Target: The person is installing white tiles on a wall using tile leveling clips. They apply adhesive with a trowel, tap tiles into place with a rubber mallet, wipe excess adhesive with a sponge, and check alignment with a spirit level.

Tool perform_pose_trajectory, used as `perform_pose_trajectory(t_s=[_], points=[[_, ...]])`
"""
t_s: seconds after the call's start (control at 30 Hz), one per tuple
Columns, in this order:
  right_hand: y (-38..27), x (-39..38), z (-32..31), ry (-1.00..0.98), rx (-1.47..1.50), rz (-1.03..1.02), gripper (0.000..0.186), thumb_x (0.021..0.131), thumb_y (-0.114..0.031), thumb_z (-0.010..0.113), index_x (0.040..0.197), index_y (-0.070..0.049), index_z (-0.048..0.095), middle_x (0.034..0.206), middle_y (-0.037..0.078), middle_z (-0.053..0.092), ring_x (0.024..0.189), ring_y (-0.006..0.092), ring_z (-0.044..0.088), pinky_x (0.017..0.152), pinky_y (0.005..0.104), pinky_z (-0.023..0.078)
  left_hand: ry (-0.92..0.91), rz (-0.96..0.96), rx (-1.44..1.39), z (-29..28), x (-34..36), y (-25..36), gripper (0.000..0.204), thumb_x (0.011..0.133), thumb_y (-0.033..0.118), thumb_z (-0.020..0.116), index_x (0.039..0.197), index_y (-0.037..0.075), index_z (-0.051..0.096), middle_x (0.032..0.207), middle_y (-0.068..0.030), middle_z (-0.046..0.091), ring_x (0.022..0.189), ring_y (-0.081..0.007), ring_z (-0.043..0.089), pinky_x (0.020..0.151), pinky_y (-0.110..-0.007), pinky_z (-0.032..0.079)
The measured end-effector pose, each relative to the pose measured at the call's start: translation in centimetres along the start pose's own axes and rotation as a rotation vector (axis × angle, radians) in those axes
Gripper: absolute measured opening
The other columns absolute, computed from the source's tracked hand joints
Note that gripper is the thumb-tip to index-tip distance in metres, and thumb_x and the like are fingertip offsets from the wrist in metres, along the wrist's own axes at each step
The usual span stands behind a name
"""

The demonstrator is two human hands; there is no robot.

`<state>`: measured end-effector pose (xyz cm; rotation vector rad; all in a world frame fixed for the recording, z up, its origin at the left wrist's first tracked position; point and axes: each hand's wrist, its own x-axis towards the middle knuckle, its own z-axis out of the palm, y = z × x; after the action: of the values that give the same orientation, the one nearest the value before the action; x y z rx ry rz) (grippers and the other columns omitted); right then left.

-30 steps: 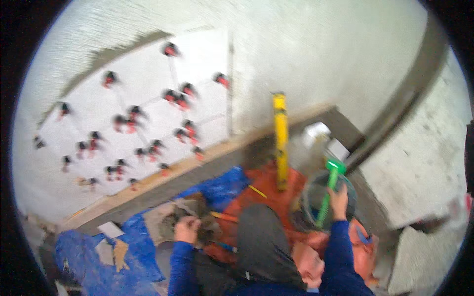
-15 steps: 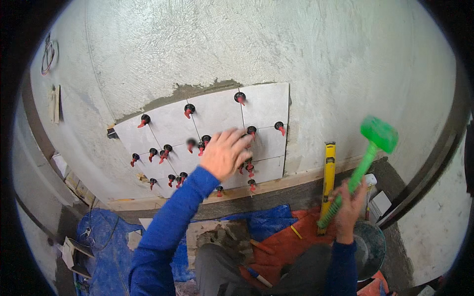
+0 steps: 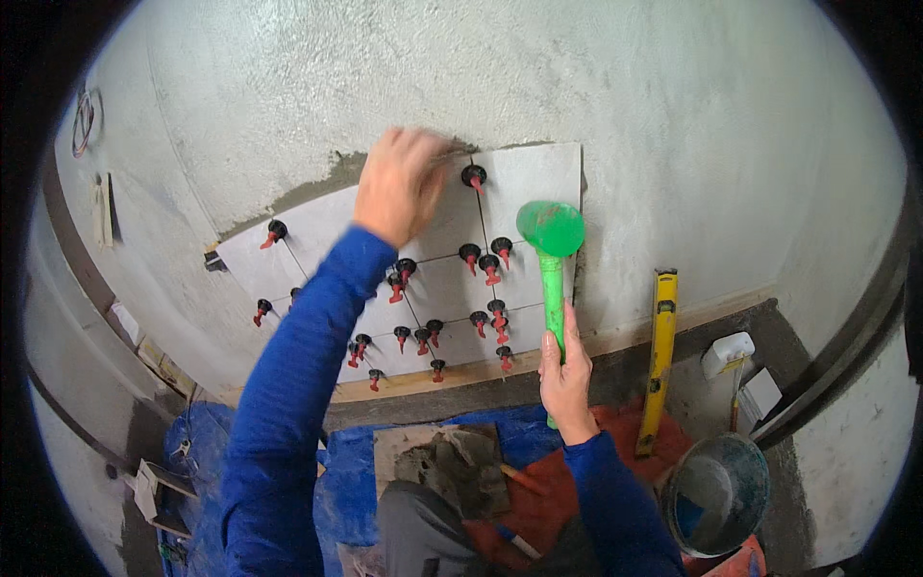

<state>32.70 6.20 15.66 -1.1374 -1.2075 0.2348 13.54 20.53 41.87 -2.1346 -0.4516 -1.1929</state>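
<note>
Mallet (image 3: 550, 228) now against tiles (image 3: 519, 183)

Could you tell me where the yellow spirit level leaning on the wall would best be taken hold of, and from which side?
Probably around the middle of the yellow spirit level, coming from the front, since its back rests against the wall. It stands nearly upright, foot on the red sheet, and its long narrow body should balance best there. The right hand is nearest but holds the green mallet.
</note>
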Motion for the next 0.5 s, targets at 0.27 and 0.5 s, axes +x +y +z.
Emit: perform_pose_trajectory(t_s=[0.27,0.5], points=[[-0.8,1.0,1.1,0.03,-0.085,-0.16,0.052,0.107,-0.013,0.057,0.156,-0.005,0.043,0.108,0.013,0.069,0.079,0.0177,0.063,0.071,0.032,0.053,-0.068,-0.078,-0.154,3.2,2.0,-0.9,0.028,0.084,0.009,0.072,0.111,0.009,0.067,0.103,-0.0111,0.07,0.102,-0.0329,0.062,0.092,-0.044,0.05],[-1.2,1.8,1.5,0.003,-0.116,-0.182,0.053,0.105,-0.015,0.059,0.155,-0.005,0.044,0.111,0.024,0.07,0.096,0.0322,0.071,0.085,0.0398,0.054,0.012,-0.279,0.07,3.8,-3.5,2.2,0.056,0.074,0.015,0.083,0.123,0.008,0.057,0.116,-0.0143,0.057,0.111,-0.0362,0.053,0.096,-0.047,0.043]])
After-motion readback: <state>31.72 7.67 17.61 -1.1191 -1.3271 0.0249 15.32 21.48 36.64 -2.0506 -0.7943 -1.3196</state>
